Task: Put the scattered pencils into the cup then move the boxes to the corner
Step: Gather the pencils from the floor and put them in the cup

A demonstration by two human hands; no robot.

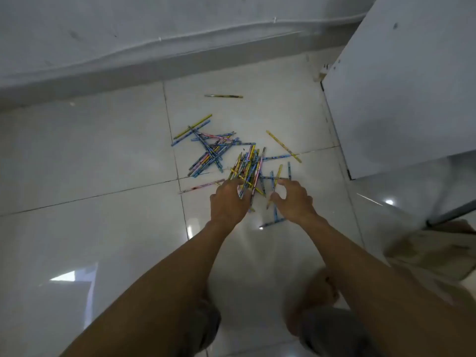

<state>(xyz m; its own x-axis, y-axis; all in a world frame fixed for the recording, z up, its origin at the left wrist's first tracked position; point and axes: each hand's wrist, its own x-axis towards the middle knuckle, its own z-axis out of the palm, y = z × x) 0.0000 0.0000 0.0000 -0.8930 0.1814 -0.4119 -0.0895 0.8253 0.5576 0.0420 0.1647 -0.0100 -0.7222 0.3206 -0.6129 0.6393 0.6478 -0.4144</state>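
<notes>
— Where were we?
— On glossy white tiles [103, 155] by a pale wall [128, 29], a white cabinet [401, 86] at right.
— The pencils [219, 150]?
— Scattered ahead. Our left hand [228, 202] gripped a bundle [247, 171]; our right hand [293, 199] hovered, fingers spread.

You have a heap of pencils [219, 150] before you in blue, yellow and pink, many with printed patterns too small to read. At twelve o'clock a lone pencil [223, 96] is yellow with dark markings. The floor tiles [103, 150] are glossy white with dark grout lines. At two o'clock the cabinet panel [399, 86] is plain white.
</notes>
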